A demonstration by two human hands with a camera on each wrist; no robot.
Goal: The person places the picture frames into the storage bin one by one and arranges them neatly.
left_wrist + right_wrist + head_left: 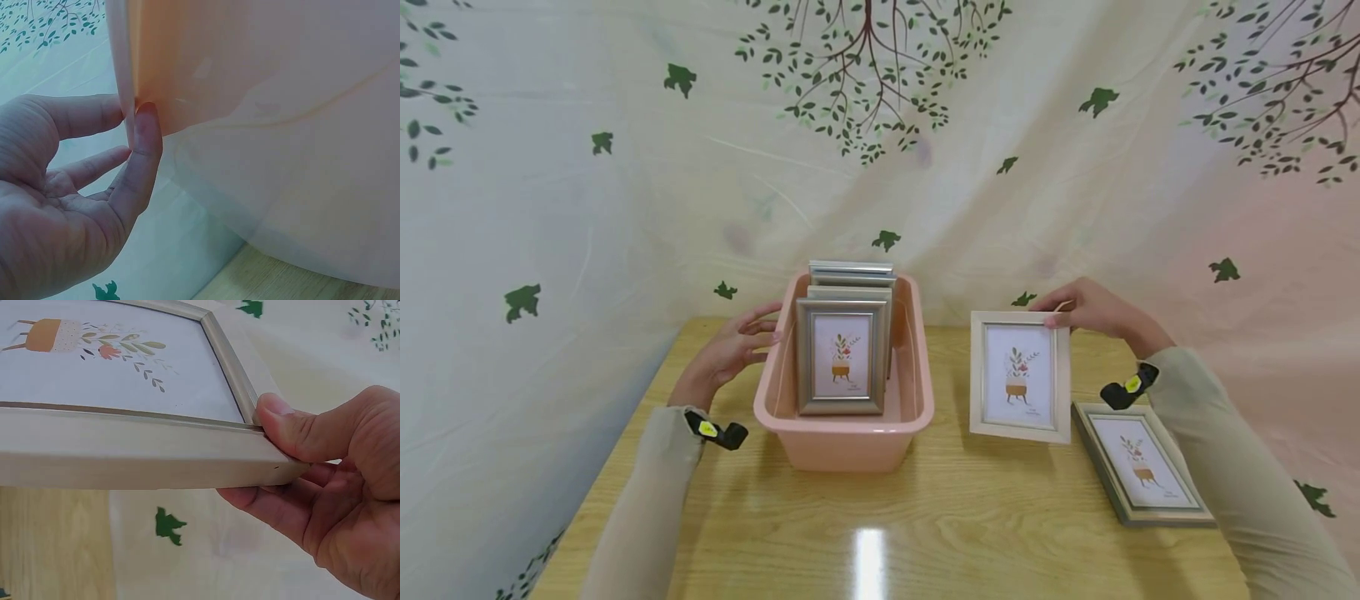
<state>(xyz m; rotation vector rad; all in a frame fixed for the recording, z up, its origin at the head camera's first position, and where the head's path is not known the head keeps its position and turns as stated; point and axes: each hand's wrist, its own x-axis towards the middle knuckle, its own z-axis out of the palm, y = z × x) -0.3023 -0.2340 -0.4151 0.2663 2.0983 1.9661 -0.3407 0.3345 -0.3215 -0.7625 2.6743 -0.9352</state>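
Observation:
My right hand [1093,310] pinches a cream picture frame [1060,383] at its top right corner, holding it upright right of the pink plastic bin. In the right wrist view the thumb [284,422] lies on the front and the fingers go behind. My left hand [733,346] is at the bin's left side. In the left wrist view its thumb and fingers pinch the rim of the pink bin [250,75]. Several picture frames stand one behind another in the bin; the front one [805,358] is silver-bronze and faces me.
At the right of the wooden table [1000,525], partly behind my right forearm, lies a cream picture frame [1180,467] with a grey edge below it, maybe a second frame. A cloth [625,225] printed with leaves and branches hangs behind the table.

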